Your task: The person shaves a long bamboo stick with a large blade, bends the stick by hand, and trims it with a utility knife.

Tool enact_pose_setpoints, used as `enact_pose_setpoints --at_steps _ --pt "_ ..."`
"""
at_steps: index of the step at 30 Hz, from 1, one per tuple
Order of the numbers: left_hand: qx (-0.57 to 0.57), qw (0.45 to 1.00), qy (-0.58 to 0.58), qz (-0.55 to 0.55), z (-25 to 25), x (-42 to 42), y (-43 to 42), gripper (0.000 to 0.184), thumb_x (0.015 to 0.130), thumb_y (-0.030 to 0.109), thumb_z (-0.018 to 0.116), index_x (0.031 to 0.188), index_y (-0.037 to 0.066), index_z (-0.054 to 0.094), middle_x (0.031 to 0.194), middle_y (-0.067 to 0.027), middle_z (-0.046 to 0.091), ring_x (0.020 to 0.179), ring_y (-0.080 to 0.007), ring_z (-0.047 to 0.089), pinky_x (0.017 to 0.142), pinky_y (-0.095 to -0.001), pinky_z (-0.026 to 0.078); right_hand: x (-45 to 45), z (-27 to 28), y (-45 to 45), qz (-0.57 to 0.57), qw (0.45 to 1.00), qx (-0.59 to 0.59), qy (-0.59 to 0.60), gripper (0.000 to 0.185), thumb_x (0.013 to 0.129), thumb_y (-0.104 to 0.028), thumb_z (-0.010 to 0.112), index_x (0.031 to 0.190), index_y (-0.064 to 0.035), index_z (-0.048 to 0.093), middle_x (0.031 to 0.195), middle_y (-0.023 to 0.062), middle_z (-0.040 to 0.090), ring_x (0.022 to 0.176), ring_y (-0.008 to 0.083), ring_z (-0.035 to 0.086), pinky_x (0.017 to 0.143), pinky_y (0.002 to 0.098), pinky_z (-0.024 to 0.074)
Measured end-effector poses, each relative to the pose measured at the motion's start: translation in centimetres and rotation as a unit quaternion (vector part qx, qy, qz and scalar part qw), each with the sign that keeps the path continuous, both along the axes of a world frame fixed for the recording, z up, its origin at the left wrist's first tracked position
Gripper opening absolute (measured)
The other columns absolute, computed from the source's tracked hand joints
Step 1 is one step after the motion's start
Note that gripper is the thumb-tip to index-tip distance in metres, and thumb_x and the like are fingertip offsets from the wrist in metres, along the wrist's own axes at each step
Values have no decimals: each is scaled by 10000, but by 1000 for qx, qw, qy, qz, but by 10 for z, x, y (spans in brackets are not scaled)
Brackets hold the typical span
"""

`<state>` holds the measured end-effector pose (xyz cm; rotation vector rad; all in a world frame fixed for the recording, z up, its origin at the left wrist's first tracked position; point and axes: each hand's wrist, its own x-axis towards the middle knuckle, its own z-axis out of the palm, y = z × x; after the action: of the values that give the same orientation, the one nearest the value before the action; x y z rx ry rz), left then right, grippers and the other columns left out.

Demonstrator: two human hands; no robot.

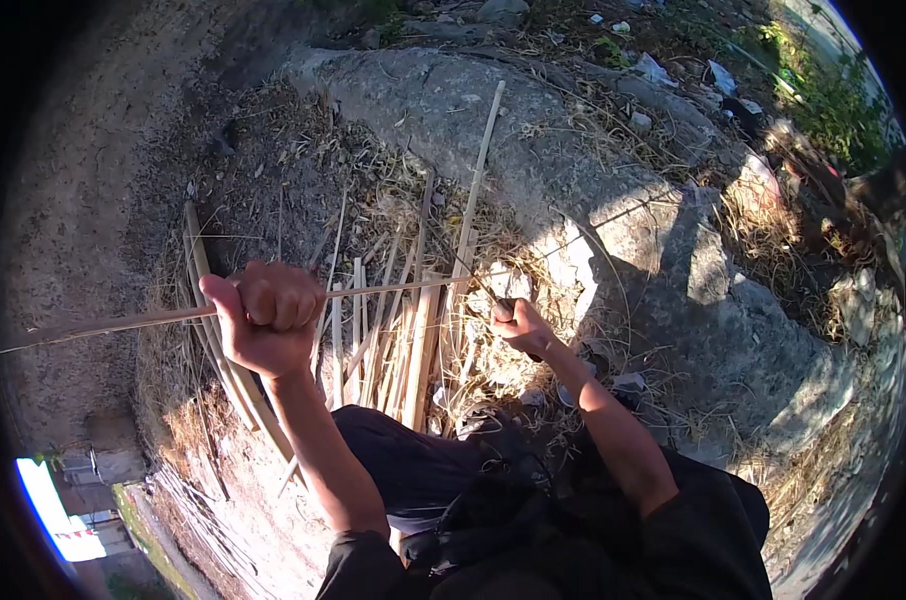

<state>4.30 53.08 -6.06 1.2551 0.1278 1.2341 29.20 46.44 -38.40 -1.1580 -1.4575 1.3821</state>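
Note:
My left hand (273, 315) is closed in a fist around a long, thin bamboo strip (393, 287). One end of the strip sticks out far to the left; the other runs right, past the front of my right hand. My right hand (521, 328) is wrapped round the handle of what looks like a knife (483, 283), its narrow dark blade pointing up and to the left. Blade and strip cross just ahead of the right hand; whether they touch I cannot tell. Below the strip, several split bamboo pieces (423, 345) lie on the ground between the hands.
A large grey rock (663, 270) rises ahead and to the right. One long bamboo slat (481, 170) leans against it. More slats (235, 375) lie at the left. Dry straw and shavings cover the ground, and litter (653, 70) lies beyond the rock.

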Motion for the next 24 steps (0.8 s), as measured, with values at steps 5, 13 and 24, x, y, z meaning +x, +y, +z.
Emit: enact_pose_setpoints --at_steps 5,13,24 --pt "13 999 -9 -28 -1 -1 3 668 1100 561 294 562 177 203 448 57 139 378 -93 70 389 -310 60 -21 38 16 9 999 -21 -36 262 854 -217 677 788 -27 509 667 63 544 625 180 495 618 392 437" --pt "-4 999 0 -36 2 6 -3 659 1103 544 334 564 195 185 467 60 123 412 -76 58 411 -298 51 22 -66 -16 -114 951 -205 -203 161 857 -205 627 853 -45 608 732 112 628 694 206 610 657 397 477" --pt "-74 940 -35 331 -1 18 3 593 1103 558 310 652 187 205 547 61 103 508 -84 21 455 -308 92 -25 -25 1 -33 990 -39 132 346 910 -271 581 759 -89 328 713 0 428 655 129 419 582 310 350"
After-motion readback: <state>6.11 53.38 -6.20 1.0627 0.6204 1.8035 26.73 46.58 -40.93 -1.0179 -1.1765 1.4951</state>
